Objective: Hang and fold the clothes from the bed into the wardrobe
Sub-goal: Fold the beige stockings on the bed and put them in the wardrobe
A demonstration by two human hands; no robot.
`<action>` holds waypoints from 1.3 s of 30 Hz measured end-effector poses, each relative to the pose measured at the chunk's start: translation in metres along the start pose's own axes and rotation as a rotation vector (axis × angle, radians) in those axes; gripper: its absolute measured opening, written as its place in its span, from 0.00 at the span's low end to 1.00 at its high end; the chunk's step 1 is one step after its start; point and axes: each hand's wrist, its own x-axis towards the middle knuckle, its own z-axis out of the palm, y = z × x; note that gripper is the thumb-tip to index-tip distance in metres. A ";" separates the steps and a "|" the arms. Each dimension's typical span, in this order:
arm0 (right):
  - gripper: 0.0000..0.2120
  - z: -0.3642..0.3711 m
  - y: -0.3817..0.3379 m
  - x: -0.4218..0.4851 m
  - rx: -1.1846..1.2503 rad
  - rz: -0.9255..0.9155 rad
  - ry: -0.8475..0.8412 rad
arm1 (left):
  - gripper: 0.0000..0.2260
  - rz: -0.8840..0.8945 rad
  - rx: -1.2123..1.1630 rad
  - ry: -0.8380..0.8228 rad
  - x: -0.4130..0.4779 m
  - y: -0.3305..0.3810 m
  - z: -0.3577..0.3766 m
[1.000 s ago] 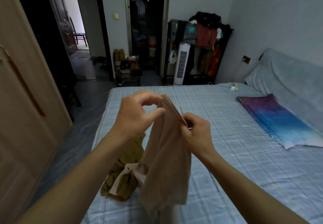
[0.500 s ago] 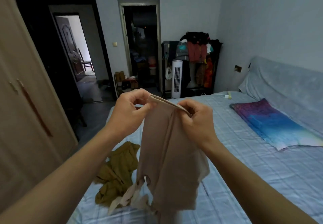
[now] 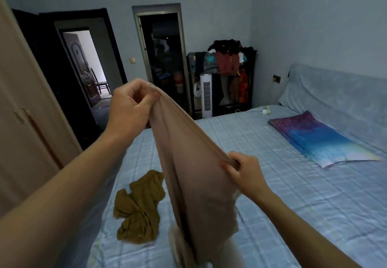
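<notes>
A beige garment (image 3: 196, 188) hangs in front of me over the bed (image 3: 293, 205). My left hand (image 3: 130, 104) pinches its top edge high up. Lower and nearer to me, my right hand (image 3: 243, 171) grips the same edge, so the edge runs taut and slanted between them. The garment's lower end drops out of view at the bottom. An olive-brown garment (image 3: 140, 209) lies crumpled on the bed's blue checked sheet, left of the hanging cloth. The wardrobe door (image 3: 23, 104), beige and closed, stands at the left.
A purple and blue pillow (image 3: 314, 140) lies at the head of the bed on the right. A rack piled with clothes (image 3: 228, 66) and a white tower fan (image 3: 206, 96) stand past the bed. Two dark doorways open in the far wall.
My hands have moved apart along the beige garment's edge: the left rose and went forward, the right dropped toward me. The edge is now stretched and slanted. My head has tilted up.
</notes>
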 end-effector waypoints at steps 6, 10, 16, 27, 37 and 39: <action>0.06 -0.006 0.017 -0.013 -0.231 0.044 -0.046 | 0.12 -0.087 -0.015 0.073 -0.019 -0.045 -0.054; 0.05 0.000 -0.002 -0.001 -0.428 0.055 0.049 | 0.13 -0.126 0.036 0.144 -0.030 -0.076 -0.097; 0.15 -0.007 -0.055 0.017 -0.392 -0.023 0.265 | 0.12 -0.182 -0.027 0.219 -0.036 -0.092 -0.144; 0.05 -0.034 -0.088 0.020 -0.497 -0.286 -0.202 | 0.05 -0.263 -0.042 0.277 -0.046 -0.109 -0.187; 0.12 -0.021 -0.068 0.009 -0.426 0.033 0.092 | 0.12 -0.305 -0.052 0.285 -0.060 -0.126 -0.189; 0.12 -0.022 -0.068 0.012 -0.401 0.040 0.116 | 0.12 -0.294 -0.029 0.281 -0.060 -0.127 -0.187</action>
